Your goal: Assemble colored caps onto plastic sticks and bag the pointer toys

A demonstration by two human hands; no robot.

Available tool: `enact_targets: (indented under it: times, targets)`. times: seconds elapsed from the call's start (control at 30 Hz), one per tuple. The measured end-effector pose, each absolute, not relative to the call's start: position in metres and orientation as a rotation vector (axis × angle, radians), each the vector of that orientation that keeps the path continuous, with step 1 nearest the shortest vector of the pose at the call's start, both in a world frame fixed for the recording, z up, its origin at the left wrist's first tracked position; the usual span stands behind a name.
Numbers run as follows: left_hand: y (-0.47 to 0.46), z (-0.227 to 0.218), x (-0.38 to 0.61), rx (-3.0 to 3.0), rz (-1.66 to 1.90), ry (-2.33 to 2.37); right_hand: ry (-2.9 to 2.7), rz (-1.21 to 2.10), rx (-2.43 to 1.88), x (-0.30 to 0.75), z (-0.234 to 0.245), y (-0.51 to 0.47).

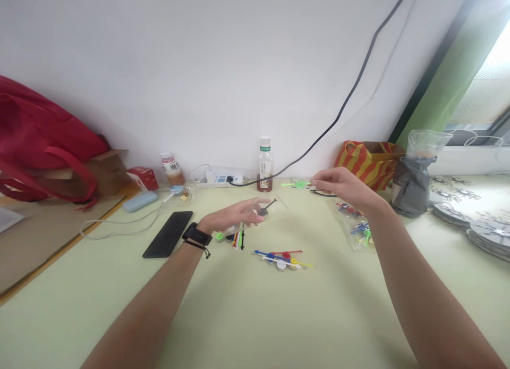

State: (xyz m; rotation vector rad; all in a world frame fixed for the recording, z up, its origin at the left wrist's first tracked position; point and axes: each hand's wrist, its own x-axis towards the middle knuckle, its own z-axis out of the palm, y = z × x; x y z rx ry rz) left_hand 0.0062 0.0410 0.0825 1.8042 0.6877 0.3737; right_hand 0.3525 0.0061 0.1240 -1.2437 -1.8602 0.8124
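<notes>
My right hand is raised on the right, fingers pinched on one end of a bright green arrow spinner. The spinner's arrow tip points left, toward the bottle. Nearer the middle, my left hand has thumb and fingers closed on a black arrow spinner, which points up and to the right. Below that hand lie loose arrows in several colours, with round bases beside them, partly hidden by it. A small pile of spinners in red, blue, white and yellow rests on the table in front.
Clear bags of spinners lie at the right. Along the wall stand a drink bottle, a power strip and a striped bag. A black phone is at the left; stacked discs are at far right. A black cable hangs across.
</notes>
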Motion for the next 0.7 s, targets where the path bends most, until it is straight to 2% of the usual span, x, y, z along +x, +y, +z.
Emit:
enact_targets:
  times: [0.2, 0.4, 0.7]
  targets:
    - [0.035, 0.072, 0.033, 1.463, 0.774, 0.436, -1.628, 0.62, -1.134, 0.335, 0.139, -0.006]
    - [0.031, 0.078, 0.034, 1.543, 0.636, 0.517, -1.588, 0.585, -1.147, 0.333, 0.14, -0.007]
    - [0.03, 0.079, 0.029, 1.696, 0.427, 0.522, -1.92, 0.626, -1.307, 0.328, 0.145, -0.013]
